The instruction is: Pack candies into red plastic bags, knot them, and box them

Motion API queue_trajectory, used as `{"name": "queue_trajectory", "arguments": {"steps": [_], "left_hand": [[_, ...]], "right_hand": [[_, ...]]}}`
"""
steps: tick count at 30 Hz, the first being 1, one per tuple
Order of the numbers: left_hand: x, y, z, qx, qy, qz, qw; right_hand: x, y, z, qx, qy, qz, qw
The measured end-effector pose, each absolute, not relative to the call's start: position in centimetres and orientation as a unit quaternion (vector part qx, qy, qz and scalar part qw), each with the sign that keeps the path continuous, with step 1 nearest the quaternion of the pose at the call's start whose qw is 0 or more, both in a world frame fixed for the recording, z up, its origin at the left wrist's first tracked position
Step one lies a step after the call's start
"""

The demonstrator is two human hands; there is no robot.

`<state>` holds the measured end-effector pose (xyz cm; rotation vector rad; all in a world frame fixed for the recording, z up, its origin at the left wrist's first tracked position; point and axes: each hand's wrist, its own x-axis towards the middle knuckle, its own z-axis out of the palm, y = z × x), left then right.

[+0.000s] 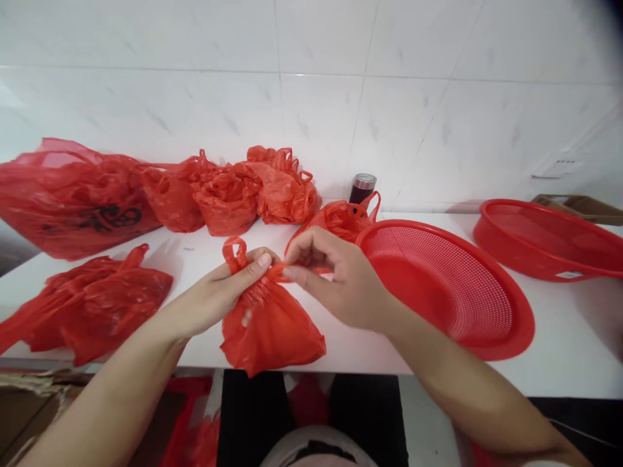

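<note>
White table [350, 357] against tile [316, 117], and the bag [282, 327] is left of the basket [523, 318], left hand [226, 285] clutching its neck [257, 293], right hand [341, 279] pinching a strap [278, 272], probably light, slippery and rippable, so grab the bunched neck.

A bulging red plastic bag [282, 331], neck gathered, one handle loop [228, 256] upright, at the white table's [350, 353] front edge.

One head-worn camera is looking forward and down, viewing the left hand [231, 285] and right hand [341, 279] from close by and facing a table [357, 353] against a tiled wall [316, 110].
</note>
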<state>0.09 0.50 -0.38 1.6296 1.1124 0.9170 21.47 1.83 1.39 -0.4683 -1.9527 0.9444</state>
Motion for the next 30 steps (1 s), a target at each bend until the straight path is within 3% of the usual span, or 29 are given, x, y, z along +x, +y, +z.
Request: {"name": "queue_trajectory", "arguments": {"steps": [3, 6, 11, 15, 18, 24, 30], "left_hand": [[-0.1, 0.1, 0.8, 0.680, 0.399, 0.294, 0.539], [-0.1, -0.2, 1.6, 0.742, 0.384, 0.259, 0.484], [0.5, 0.0, -0.1, 0.799, 0.426, 0.285, 0.314], [1.2, 0.1, -2.2, 0.799, 0.464, 0.372, 0.093], [1.6, 0.2, -2.7, 0.800, 0.450, 0.396, 0.016], [0.4, -0.8, -3.1, 0.799, 0.478, 0.352, 0.095], [-4.8, -4.3, -6.5, 0.699, 0.594, 0.365, 0.159]], "right_hand": [[21.7, -0.7, 1.9, -0.118, -0.817, 0.379, 0.418], [21.3, -0.5, 1.1, -0.129, -0.809, 0.373, 0.435], [19.6, 3.1, -3.5, -0.266, -0.756, 0.434, 0.411], [18.8, 4.1, -5.5, -0.237, -0.712, 0.547, 0.371], [18.9, 3.9, -5.2, -0.207, -0.699, 0.596, 0.338], [20.2, 2.9, -4.7, -0.264, -0.723, 0.487, 0.413], [23.2, 4.5, -9.9, -0.382, -0.628, 0.483, 0.476]]}}
